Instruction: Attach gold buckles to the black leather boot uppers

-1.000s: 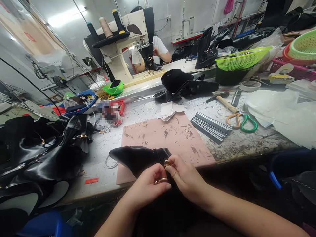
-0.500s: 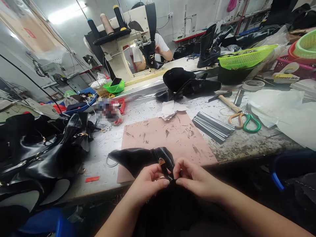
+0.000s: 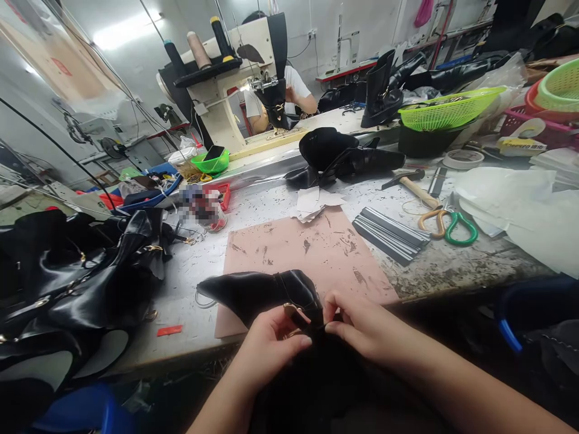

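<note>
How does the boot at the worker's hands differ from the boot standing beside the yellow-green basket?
Pose: the near boot is tipped over, its toe toward the picture's left; the standing boot is upright.
Handling: the left hand and right hand grip the near boot; no hand touches the standing boot.
Place: the near boot's foot is over the pink mat; the standing boot is farther back, beside the yellow-green basket.
Both are black.

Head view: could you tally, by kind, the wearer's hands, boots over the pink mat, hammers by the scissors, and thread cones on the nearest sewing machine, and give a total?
Hands: 2 (left hand, right hand)
Boot: 1
Hammer: 1
Cones: 3 (beige cone, two black cones)
Total: 7
</note>
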`<control>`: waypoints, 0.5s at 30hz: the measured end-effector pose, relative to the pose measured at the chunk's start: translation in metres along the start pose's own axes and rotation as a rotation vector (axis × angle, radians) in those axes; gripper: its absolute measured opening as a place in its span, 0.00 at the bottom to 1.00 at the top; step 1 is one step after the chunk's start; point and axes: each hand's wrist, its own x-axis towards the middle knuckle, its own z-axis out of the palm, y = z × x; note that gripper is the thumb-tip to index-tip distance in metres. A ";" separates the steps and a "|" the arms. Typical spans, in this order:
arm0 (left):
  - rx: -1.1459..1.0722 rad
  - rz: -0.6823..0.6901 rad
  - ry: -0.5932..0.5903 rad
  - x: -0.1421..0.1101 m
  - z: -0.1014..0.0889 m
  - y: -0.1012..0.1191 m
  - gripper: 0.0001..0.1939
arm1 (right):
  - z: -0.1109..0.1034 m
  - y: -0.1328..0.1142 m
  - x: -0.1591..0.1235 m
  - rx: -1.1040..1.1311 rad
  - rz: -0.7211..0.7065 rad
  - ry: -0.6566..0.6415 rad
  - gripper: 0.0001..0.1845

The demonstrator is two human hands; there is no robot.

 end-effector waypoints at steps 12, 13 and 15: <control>1.145 0.522 0.659 0.003 -0.063 0.024 0.26 | -0.015 0.030 0.084 -0.001 -0.023 0.259 0.15; 1.237 0.507 0.657 0.015 -0.064 0.027 0.30 | -0.012 0.028 0.093 -0.003 -0.040 0.234 0.16; 1.332 0.440 0.578 0.033 -0.068 0.036 0.33 | -0.008 0.023 0.107 -0.006 -0.075 0.166 0.16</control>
